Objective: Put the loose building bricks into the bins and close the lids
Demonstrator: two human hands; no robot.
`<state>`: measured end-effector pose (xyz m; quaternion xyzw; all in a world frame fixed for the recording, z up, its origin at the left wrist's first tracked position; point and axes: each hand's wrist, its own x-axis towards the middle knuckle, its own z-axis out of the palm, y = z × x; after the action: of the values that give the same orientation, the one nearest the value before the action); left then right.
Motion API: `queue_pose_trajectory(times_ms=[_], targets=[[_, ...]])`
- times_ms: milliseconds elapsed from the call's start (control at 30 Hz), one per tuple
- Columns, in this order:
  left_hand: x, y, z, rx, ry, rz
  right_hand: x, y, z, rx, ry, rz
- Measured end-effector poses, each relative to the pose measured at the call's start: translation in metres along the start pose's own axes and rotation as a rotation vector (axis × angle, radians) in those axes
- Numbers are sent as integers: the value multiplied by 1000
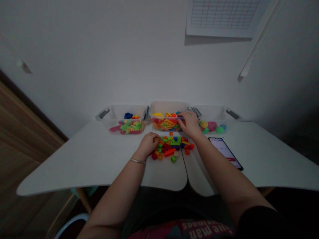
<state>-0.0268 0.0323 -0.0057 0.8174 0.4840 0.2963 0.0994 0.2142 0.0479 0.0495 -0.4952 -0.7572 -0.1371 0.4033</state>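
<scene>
Head view looks down on a white bench (74,159) where both hands work at a loose heap of plastic building bricks (171,147) near the front middle. The left hand (149,145), with a metal bangle (137,161) at its wrist, lies curved against the heap's left side. It touches the bricks, but I cannot tell whether it is gripping one. The right hand (190,124) reaches toward 12 o'clock from the heap, over the rim of a clear plastic bin (169,107) filled with orange, yellow and red bricks. It is partly curled, and no held brick can be made out. At 10 o'clock, a second clear bin (117,113) holds green, pink and blue bricks. At 2 o'clock, a third clear bin (214,113) holds coloured balls (211,126). A lit smartphone (225,152) lies at 4 o'clock, just beside the right forearm (214,169).
</scene>
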Motion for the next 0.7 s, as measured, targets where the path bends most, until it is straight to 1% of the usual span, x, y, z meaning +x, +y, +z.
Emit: queue_pose_trajectory(times_ms=[133, 200, 267, 333, 433, 500, 600, 700], targets=[[1, 1, 1, 5, 4, 1, -9, -19, -9, 50, 95, -14], [1, 2, 2, 3, 3, 5, -18, -30, -9, 80, 97, -54], [1, 3, 2, -2, 6, 11, -27, -38, -6, 114, 38, -103], [2, 4, 2, -15, 12, 11, -36, -43, 2, 125, -70, -125], [2, 5, 1, -47, 25, 4, -46, -44, 16, 67, -250, -100], [2, 6, 1, -63, 36, 2, -50, -42, 23, 4, -338, -75], [2, 5, 2, -66, 39, 2, -54, -38, 28, -38, -388, -32], [2, 4, 3, -64, 32, 3, -55, -35, 33, -5, -370, 36]])
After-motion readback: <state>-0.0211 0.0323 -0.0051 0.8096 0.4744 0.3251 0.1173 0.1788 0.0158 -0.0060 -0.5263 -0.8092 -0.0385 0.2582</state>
